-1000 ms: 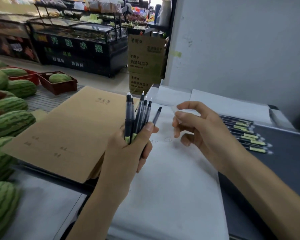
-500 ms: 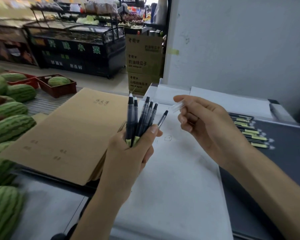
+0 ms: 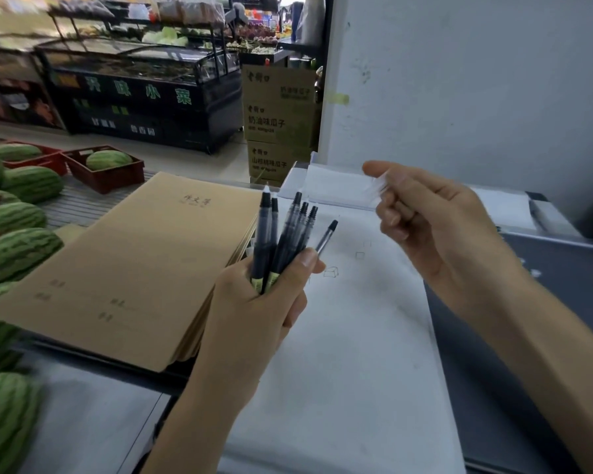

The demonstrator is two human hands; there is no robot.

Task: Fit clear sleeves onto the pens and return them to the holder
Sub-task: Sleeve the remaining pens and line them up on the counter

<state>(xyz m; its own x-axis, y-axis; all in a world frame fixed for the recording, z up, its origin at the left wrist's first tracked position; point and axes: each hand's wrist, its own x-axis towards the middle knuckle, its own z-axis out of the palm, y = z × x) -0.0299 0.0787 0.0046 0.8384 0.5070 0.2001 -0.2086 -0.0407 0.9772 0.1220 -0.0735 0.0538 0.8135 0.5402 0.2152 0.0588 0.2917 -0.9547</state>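
The left hand (image 3: 254,313) is wrapped around a bundle of dark gel pens (image 3: 286,234), tips up and fanned out above the fist. One slimmer pen (image 3: 326,236) leans out to the right of the bundle, pinned under the thumb. The right hand (image 3: 435,227) is raised well apart from the pens, and its curled fingers (image 3: 391,217) and thumb pinch a clear sleeve (image 3: 375,189). The sleeve is blurred, and whether it is one sleeve or several cannot be told. Both hands hang above a sheet of white paper (image 3: 339,371) on the desk (image 3: 528,302), beside a stack of brown exercise books (image 3: 134,268). Watermelons (image 3: 14,248) lie off to the left. No pen holder can be made out.

The step in hand looks like bringing the sleeve to the leaning pen's tip. Three things could go wrong:

- **Missed tip:** the sleeve is thin, see-through and hard to line up. It could miss the tip, buckle against it, or catch a neighbouring pen, since the tips stand close together.
- **Dropped sleeve:** a light pinch could let the sleeve fall onto the white paper, where it would be hard to spot.
- **Loose pens:** pushing the sleeve down presses against a pen held only by the thumb. That pen could slide back into the fist, or the grip could loosen and the bundle spill across the desk.
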